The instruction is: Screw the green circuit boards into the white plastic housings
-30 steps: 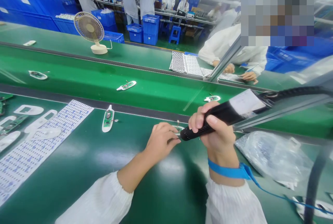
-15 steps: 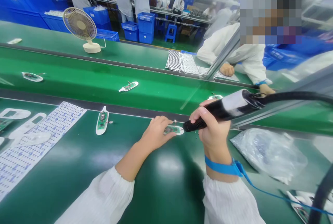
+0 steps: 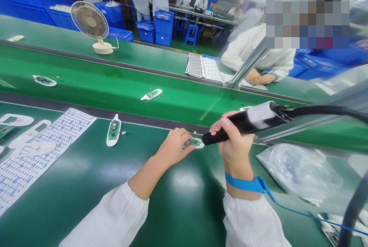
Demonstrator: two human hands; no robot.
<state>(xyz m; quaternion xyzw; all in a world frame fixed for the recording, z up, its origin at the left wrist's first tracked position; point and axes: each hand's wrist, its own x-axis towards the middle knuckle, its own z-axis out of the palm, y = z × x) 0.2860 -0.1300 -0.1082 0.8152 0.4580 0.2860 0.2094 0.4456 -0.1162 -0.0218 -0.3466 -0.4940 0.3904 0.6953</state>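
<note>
My left hand (image 3: 174, 147) pins a small white plastic housing with a green circuit board (image 3: 198, 142) to the green tabletop, fingers and thumb closed about its left part. In my right hand (image 3: 235, 139) is a black electric screwdriver (image 3: 244, 122) with a white label, held sideways. Its nose points left and meets the right end of the housing; the tip itself is too small to make out. A blue strap (image 3: 241, 183) circles my right wrist. Another white housing with a board (image 3: 114, 131) lies further left, a thin wire with a small disc sticking out.
Housings (image 3: 152, 94) lie on the bright green conveyor belt (image 3: 100, 82) ahead. A printed sticker sheet (image 3: 57, 139) and white shells (image 3: 21, 120) are at left, a plastic bag (image 3: 301, 170) at right. Beyond the belt stand a fan (image 3: 91, 25) and a co-worker's hands (image 3: 260, 77).
The housings on the belt have shifted right. My hands, the screwdriver and the held housing stay nearly in place. The co-worker's two hands have come together.
</note>
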